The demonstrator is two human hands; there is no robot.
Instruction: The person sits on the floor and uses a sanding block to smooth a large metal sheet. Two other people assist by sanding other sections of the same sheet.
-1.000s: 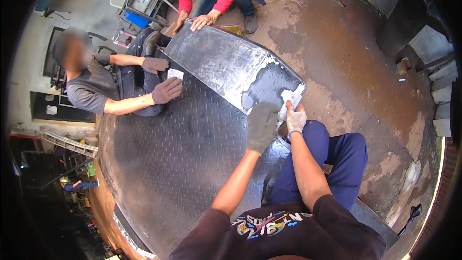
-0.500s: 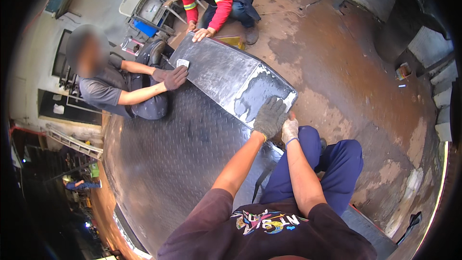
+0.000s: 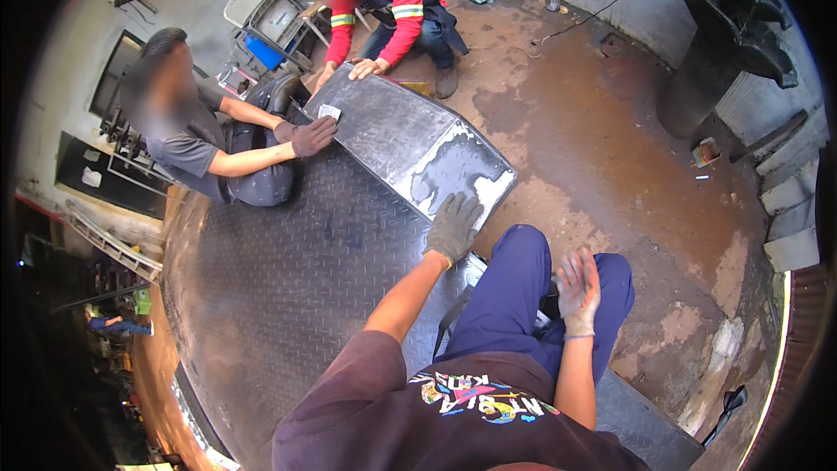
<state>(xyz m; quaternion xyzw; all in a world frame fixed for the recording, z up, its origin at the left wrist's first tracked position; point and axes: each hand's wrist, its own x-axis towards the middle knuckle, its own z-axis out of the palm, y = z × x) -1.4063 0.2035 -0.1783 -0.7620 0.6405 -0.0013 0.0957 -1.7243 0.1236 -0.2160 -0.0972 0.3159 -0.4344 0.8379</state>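
Observation:
A long dark box-like panel [image 3: 392,126] lies across the diamond-pattern metal plate [image 3: 323,249]. Its top is scuffed grey, and patchy white coating [image 3: 436,155] shows around its near end. My left hand [image 3: 454,225], in a dark grey glove, lies flat on that near end with fingers stretched out. Lifted away from the panel, my right hand [image 3: 577,290] is above my right knee in a pale, smudged glove, fingers extended and nothing visible in it. At the panel's left edge, a co-worker's gloved hand [image 3: 314,135] holds a small pale sheet [image 3: 329,112] against it.
A second co-worker in a red jacket [image 3: 397,9] crouches with both hands at the panel's far end. Folding chairs [image 3: 261,13] stand behind. To the right is brown, stained floor [image 3: 602,113], with a large black fluted object [image 3: 719,44] by the wall and a small container [image 3: 704,153].
My right hand has left the panel's near corner and moved right and toward me, opening. My left hand stays on the near end. The view has shifted slightly.

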